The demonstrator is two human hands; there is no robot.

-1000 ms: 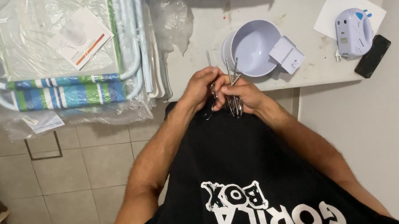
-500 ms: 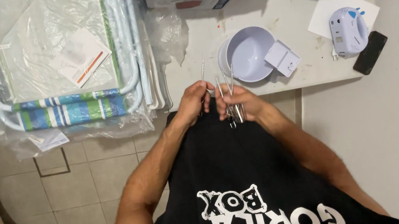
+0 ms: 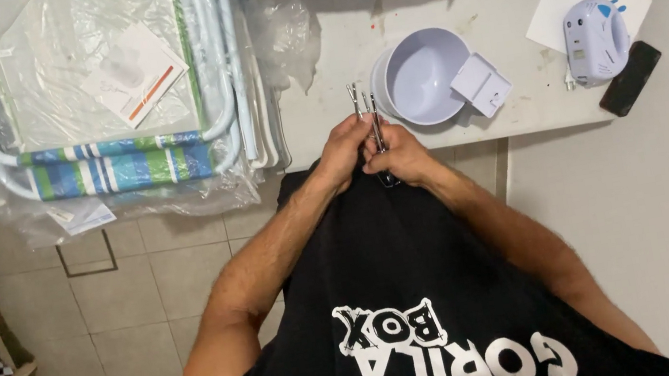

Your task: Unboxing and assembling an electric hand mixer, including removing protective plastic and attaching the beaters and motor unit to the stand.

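My left hand (image 3: 344, 152) and my right hand (image 3: 401, 156) meet at the front edge of a white table (image 3: 334, 72), just above my black shirt. Together they hold two thin metal mixer beaters (image 3: 365, 109), whose shafts stick up past my fingers toward a pale lilac bowl (image 3: 422, 77). The beaters' lower ends are hidden behind my hands. A small white square piece (image 3: 480, 85) leans on the bowl's right rim.
A white hand mixer (image 3: 595, 41) lies on a paper sheet at the right, beside a black phone (image 3: 629, 78). Cardboard and blue boxes line the table's far side. A folded chair in plastic wrap (image 3: 106, 99) stands left. Tiled floor lies below.
The view has shifted a little, so table and bowl sit lower in the picture. My hands stay together on the beaters, and the shafts stand more upright above my fingers.
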